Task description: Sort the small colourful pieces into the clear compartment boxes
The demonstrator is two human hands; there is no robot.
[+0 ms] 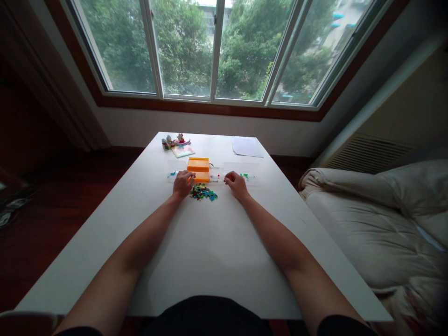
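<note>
My left hand (182, 185) is closed in a pinch at the front left of an open orange box (198, 163). Whatever its fingertips hold is too small to make out. To the right, my right hand (236, 184) has its fingers curled together beside a clear plastic box (241, 166) with a few green pieces (244, 175) in it. Its fingertips hide anything they hold. A pile of small multicoloured building bricks (203, 192) lies on the table between my hands. Behind my left hand, blue pieces (172, 174) lie in another clear box (176, 165).
The white table (206, 252) stands before a window. Small brick-built figures (171, 141) and a colourful booklet (183, 150) lie at its back left, white paper sheets (247, 146) at its back right. A covered sofa (378, 228) is to the right.
</note>
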